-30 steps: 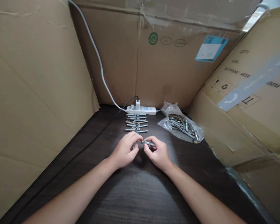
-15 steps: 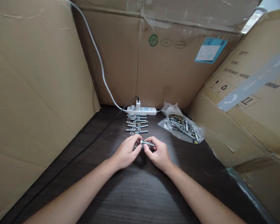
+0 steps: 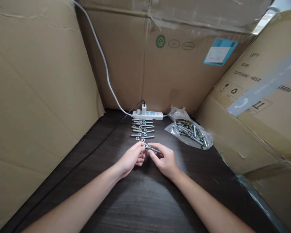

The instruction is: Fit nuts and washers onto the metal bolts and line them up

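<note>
Between my hands a metal anchor bolt [image 3: 153,149] lies roughly level, with a nut and rings near its left end. My right hand [image 3: 166,158] is closed around its right part, thumb below and index finger above. My left hand [image 3: 133,158] pinches the nut end with thumb and fingertips; the very end is hidden by them. Just beyond my hands, several bolts, sleeves and rods [image 3: 143,127] lie in rows on the dark table [image 3: 140,200]. Loose washers [image 3: 137,138] and a nut [image 3: 143,140] lie nearest my left fingertips.
A clear plastic bag [image 3: 174,129] full of bolts lies at the back right. Behind the rows stands a white power strip [image 3: 157,115] with a charger and white cord. A black cable [image 3: 87,154] crosses the left side. Cardboard boxes [image 3: 121,58] wall in the table.
My left fingers have closed in over the bolt's nut end and turned, now covering more of it. My right hand keeps its hold almost unmoved.
</note>
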Action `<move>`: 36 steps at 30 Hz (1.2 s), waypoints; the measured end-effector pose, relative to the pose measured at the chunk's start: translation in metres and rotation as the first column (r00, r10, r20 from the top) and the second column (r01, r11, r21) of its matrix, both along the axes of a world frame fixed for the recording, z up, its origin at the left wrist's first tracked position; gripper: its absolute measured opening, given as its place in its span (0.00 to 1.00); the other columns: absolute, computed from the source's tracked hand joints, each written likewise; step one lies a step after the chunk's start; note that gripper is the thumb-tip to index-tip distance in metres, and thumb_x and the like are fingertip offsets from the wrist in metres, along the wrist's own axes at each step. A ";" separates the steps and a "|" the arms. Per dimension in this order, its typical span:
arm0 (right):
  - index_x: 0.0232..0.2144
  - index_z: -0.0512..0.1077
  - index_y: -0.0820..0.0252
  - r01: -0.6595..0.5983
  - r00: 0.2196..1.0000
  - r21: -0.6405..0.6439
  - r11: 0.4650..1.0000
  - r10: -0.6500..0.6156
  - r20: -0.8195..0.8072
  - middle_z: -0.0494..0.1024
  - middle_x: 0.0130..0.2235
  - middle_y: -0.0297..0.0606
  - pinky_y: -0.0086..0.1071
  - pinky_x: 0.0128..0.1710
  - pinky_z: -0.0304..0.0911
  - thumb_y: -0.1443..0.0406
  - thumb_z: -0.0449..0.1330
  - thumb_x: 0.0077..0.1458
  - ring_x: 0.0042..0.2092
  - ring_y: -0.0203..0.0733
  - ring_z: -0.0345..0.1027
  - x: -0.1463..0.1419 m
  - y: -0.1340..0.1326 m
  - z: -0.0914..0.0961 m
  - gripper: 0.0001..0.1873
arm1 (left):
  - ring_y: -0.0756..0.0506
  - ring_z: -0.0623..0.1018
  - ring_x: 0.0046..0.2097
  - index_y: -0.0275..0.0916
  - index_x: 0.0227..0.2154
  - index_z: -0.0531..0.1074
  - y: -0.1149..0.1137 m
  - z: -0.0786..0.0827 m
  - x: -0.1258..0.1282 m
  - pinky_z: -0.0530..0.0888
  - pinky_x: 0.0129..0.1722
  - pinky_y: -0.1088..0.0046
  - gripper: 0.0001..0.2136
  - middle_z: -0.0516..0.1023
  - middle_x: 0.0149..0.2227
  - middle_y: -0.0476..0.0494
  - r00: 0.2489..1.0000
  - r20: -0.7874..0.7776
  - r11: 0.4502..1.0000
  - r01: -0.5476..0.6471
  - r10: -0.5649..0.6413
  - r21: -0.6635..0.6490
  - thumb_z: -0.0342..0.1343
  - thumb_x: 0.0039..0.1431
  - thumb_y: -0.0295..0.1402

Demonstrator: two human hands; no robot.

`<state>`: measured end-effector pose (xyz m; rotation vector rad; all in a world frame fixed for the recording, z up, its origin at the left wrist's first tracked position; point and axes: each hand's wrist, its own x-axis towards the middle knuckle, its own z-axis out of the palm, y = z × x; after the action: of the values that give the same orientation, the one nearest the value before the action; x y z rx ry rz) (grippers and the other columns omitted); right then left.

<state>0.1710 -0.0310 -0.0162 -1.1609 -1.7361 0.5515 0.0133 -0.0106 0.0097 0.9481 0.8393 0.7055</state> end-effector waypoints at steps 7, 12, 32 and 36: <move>0.43 0.74 0.53 0.009 0.998 -0.032 0.999 -0.007 0.059 0.78 0.44 0.36 0.31 0.39 0.70 0.62 0.57 0.55 0.44 0.41 0.72 -0.001 0.001 -0.001 0.13 | 0.58 0.53 0.19 0.39 0.32 0.60 0.000 -0.006 0.000 0.47 0.19 0.82 0.03 0.58 0.22 0.56 0.998 0.041 0.998 0.044 -0.042 -0.038 0.48 0.57 0.32; 0.43 0.74 0.53 0.036 0.999 -0.063 0.997 -0.034 0.018 0.78 0.43 0.35 0.30 0.36 0.71 0.62 0.57 0.55 0.43 0.41 0.73 -0.001 0.002 0.000 0.13 | 0.58 0.55 0.20 0.38 0.31 0.60 0.002 -0.007 -0.002 0.48 0.19 0.82 0.03 0.59 0.23 0.55 0.990 0.121 0.993 0.087 -0.077 -0.080 0.48 0.55 0.30; 0.37 0.74 0.62 0.188 0.887 -0.179 0.966 -0.246 -0.390 0.78 0.38 0.42 0.32 0.36 0.68 0.57 0.59 0.52 0.38 0.41 0.72 0.013 0.019 -0.004 0.15 | 0.47 0.69 0.36 0.40 0.34 0.68 -0.027 -0.002 0.013 0.65 0.38 0.71 0.06 0.71 0.34 0.47 0.787 -0.612 0.482 0.505 0.085 0.716 0.47 0.59 0.31; 0.37 0.73 0.62 0.167 0.906 -0.182 0.969 -0.224 -0.359 0.78 0.39 0.42 0.32 0.36 0.68 0.57 0.58 0.52 0.39 0.42 0.72 0.010 0.017 -0.002 0.15 | 0.44 0.70 0.37 0.40 0.35 0.68 -0.033 -0.011 0.025 0.66 0.38 0.68 0.06 0.72 0.34 0.45 0.623 -0.738 0.234 0.702 0.258 0.673 0.48 0.61 0.34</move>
<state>0.1809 -0.0140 -0.0183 -1.2239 -1.2504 0.7359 0.0381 -0.0437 -0.0009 2.6856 0.8532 0.4308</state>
